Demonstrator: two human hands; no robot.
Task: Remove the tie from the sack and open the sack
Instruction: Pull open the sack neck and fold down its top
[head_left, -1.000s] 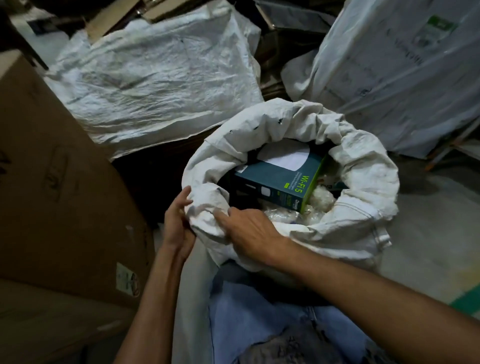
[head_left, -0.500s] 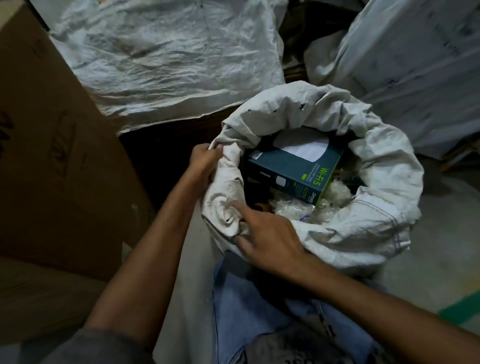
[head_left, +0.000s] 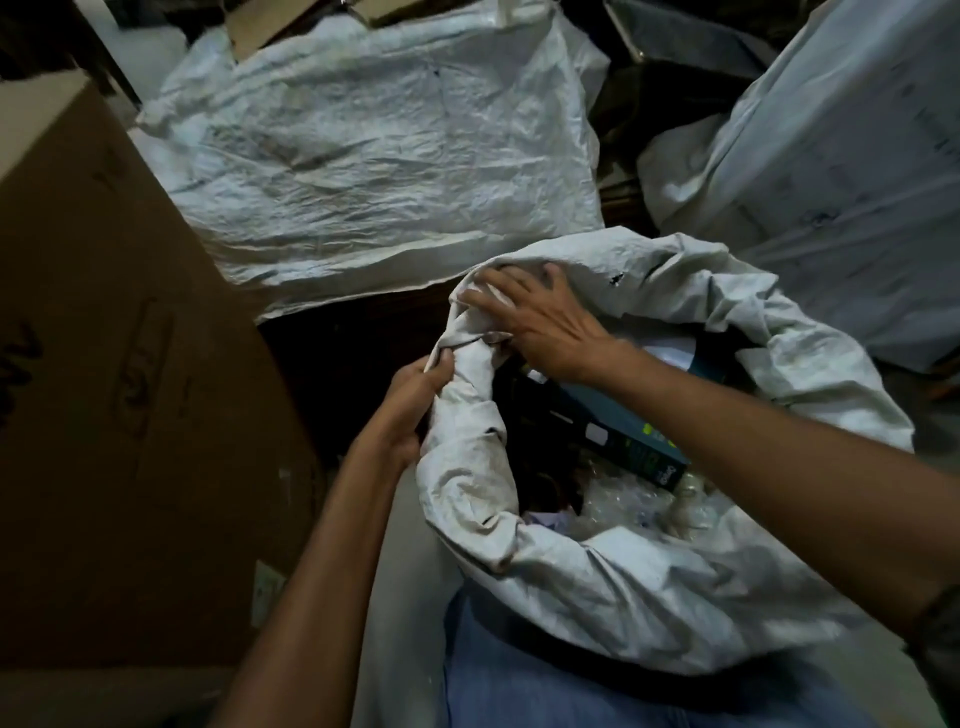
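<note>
No tie anywhere that I can see, so imo that part's done and we're on the opening step now. The sack (head_left: 597, 571) sits on the floor right in front of the person's knees, mouth up, rim rolled down into a fat cuff all the way round. You can already look inside: a teal box (head_left: 639, 441) lying tilted in the middle, w/ clear plastic wrap (head_left: 639, 509) bunched on the near side of the box.

Left hand (head_left: 410, 410) is at the sack's left rim, on the outside, grip closed tight around a twist of the fabric. Right hand (head_left: 540, 322) reaches over the mouth to the far-left part of the rim, fingers spread and pressing down on the fold, not really pinching anything afaict, more flattening/pushing.

That far-left corner looks like the one bit of rim that's bunched up instead of rolled neat. So next move prob needs: left keeps its hold as the anchor, right gets under the fold and rolls it out + down so the cuff matches the rest. Woven plastic, stiff-ish, so it'll likely spring back unless it's creased firmly.

Big cardboard box (head_left: 119, 389) left of the sack, more sacks (head_left: 389, 145) behind it.
</note>
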